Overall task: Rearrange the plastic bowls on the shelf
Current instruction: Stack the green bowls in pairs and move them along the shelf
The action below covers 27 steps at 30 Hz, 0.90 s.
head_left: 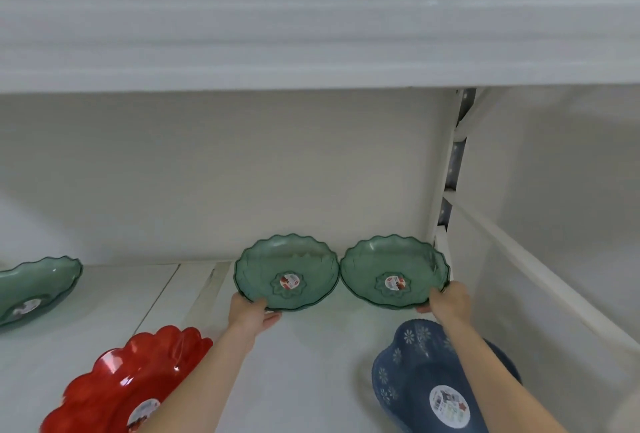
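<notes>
Two green scalloped plastic bowls stand side by side at the back of the white shelf (311, 356), tilted toward me, rims touching. My left hand (251, 313) grips the near-left rim of the left green bowl (286, 271). My right hand (448, 301) grips the near-right rim of the right green bowl (394, 271). Each bowl has a round sticker at its centre.
A third green bowl (34, 288) sits at the far left. A red scalloped bowl (131, 384) lies at the front left, a blue flowered bowl (440, 387) at the front right under my right forearm. A white upright post (446, 172) and the shelf above bound the space.
</notes>
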{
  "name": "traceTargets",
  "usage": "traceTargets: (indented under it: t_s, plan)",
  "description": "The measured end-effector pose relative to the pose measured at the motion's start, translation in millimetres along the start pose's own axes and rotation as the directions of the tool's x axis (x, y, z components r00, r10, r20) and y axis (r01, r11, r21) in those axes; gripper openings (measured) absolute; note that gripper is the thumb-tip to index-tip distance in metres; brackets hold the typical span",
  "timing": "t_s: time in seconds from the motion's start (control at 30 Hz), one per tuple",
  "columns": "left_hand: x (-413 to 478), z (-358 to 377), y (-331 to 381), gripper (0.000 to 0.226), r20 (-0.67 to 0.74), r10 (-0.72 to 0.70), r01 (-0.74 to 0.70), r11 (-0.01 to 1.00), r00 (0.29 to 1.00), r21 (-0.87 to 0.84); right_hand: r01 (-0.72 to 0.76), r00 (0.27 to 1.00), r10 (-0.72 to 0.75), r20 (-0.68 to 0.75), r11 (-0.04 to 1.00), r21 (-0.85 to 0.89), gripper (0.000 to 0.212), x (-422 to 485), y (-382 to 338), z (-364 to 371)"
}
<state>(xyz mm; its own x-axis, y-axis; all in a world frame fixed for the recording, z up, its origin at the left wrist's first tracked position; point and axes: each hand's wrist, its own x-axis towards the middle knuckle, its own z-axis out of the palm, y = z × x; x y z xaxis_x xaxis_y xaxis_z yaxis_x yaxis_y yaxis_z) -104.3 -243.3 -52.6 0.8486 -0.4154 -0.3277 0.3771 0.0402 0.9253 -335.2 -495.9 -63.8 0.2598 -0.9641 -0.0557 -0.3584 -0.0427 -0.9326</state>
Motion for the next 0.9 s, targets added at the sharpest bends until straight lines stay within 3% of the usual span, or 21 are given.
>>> traceTargets:
  t_s: [0.23,0.47,0.7,0.9]
  plan:
    - [-28,-30,36,0.057,0.007,0.009,-0.009,1.0,1.0,-0.025,0.018,1.0,-0.017,-0.008,0.995,0.097,0.017,-50,-34,-14]
    - [-67,-102,71,0.06,-0.043,-0.012,0.01,1.0,0.999,-0.028,0.038,0.999,-0.039,0.014,0.996,0.084,0.019,-122,-74,2]
    - [-83,-194,116,0.059,-0.13,-0.011,0.01,1.0,0.991,-0.01,0.007,0.999,-0.009,0.046,0.998,0.059,0.034,-204,-119,55]
    - [-77,-288,160,0.062,-0.097,-0.02,0.02,1.0,0.995,0.005,-0.048,0.999,0.045,0.029,0.992,0.117,0.042,-276,-155,118]
